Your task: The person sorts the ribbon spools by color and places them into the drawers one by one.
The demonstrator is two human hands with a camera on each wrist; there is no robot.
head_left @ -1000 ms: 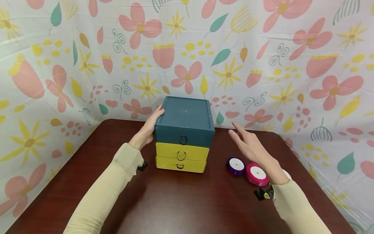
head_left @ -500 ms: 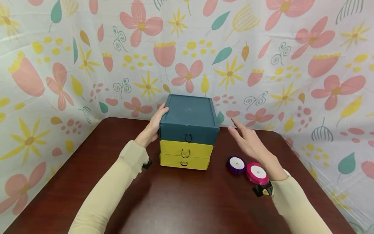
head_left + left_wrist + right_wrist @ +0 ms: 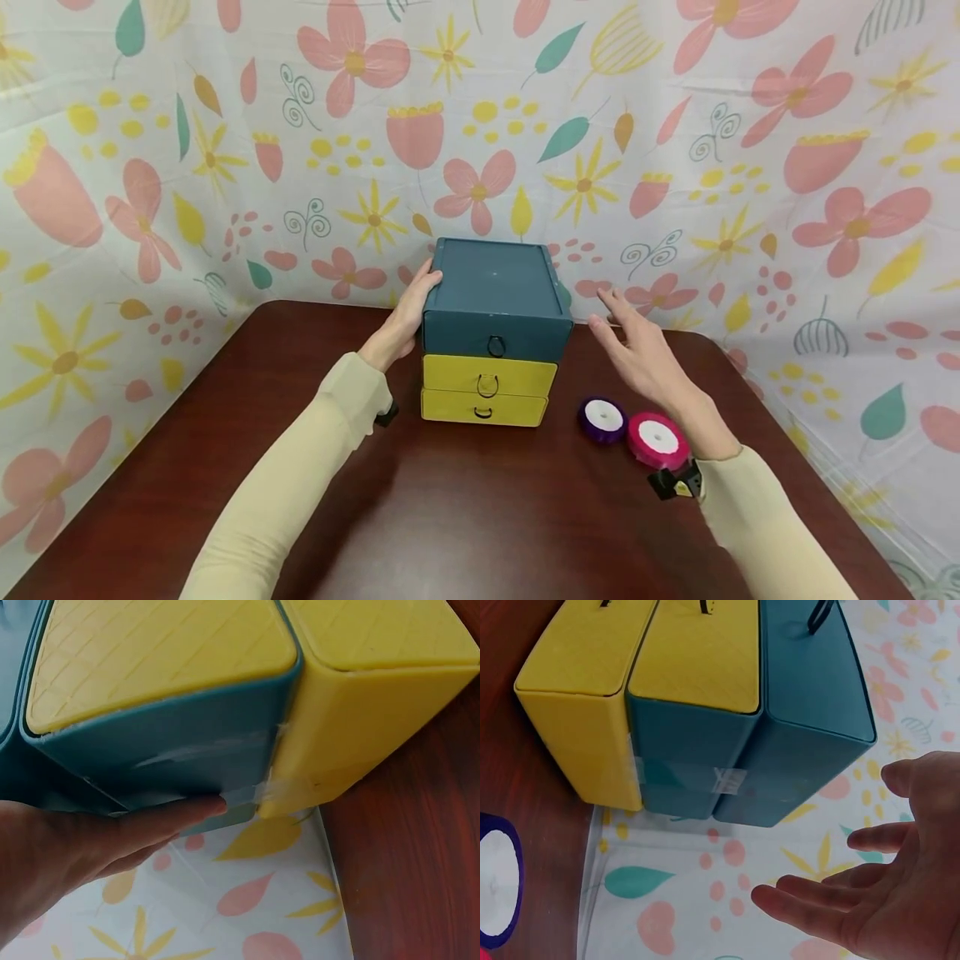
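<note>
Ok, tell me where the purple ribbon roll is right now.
In the head view, the purple ribbon roll lies on the tabletop to the right of the drawer stack, just left of the pink ribbon roll.

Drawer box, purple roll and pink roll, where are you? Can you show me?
Drawer box (image 3: 480, 329), head view: on the front of its blue top drawer.
Purple roll (image 3: 599, 421), head view: on its white centre.
Pink roll (image 3: 655, 442), head view: on its white centre.
</note>
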